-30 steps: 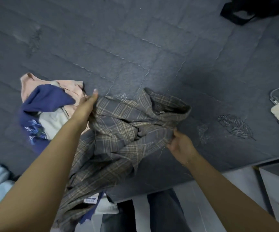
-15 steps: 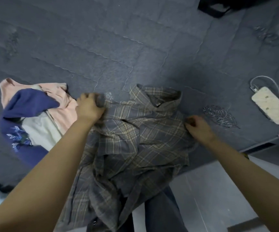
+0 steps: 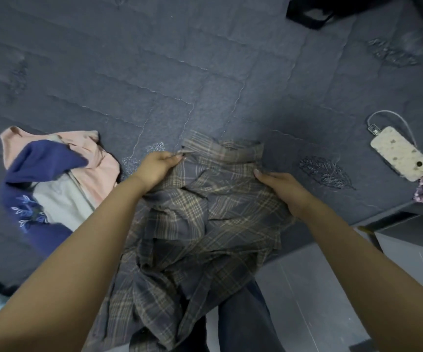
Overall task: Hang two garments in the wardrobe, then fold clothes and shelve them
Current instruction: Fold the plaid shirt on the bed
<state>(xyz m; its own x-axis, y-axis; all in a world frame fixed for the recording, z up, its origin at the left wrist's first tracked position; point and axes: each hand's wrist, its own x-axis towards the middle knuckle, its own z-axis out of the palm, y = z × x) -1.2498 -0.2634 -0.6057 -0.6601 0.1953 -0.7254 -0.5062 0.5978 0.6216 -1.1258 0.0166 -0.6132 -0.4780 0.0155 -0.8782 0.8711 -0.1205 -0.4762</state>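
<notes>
Both hands have closed in toward the collar since a moment ago. Half the plaid shirt lies crumpled on the near edge of the bed; its tail hangs off toward the floor and could drag the rest down, or the creases could get folded in. Her left hand pinches the cloth just left of the collar, fingers curled. Her right hand lies flat and released, pressing the right shoulder.
</notes>
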